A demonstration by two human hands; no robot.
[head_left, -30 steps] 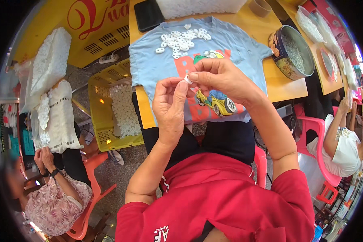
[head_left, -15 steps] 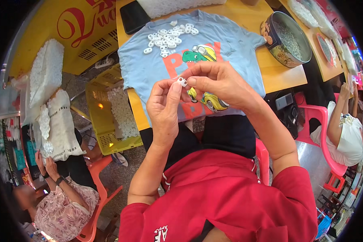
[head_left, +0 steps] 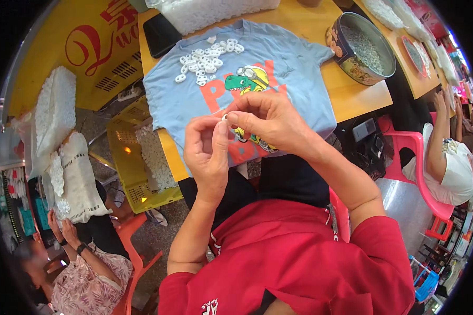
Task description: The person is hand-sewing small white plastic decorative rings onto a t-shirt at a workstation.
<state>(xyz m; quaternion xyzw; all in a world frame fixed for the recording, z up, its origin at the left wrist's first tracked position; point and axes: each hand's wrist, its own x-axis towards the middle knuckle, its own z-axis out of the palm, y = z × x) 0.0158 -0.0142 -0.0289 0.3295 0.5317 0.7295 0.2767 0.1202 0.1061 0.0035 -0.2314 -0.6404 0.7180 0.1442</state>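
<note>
A small white plastic piece (head_left: 225, 118) is pinched between the fingertips of both hands, mostly covered by them. My left hand (head_left: 207, 157) grips it from the left with thumb and bent fingers. From the right, my right hand (head_left: 273, 123) closes thumb and forefinger on it; whether a smaller part is also there I cannot make out. Both hands are above a light blue T-shirt (head_left: 163, 86) spread over the yellow table (head_left: 362, 100). A loose pile of white plastic pieces with holes (head_left: 207, 60) lies on the shirt, beyond my hands.
At the right stands a round tin (head_left: 352, 71) of small metal parts (head_left: 365, 50). A dark tray (head_left: 162, 35) and a bag of white pieces (head_left: 215, 13) lie at the far edge. Left of the table is a yellow crate (head_left: 123, 173). Other people sit at both sides.
My right thumb and fingers have closed over the white piece, which showed its holes before and is now mostly covered. The whole view has shifted slightly.
</note>
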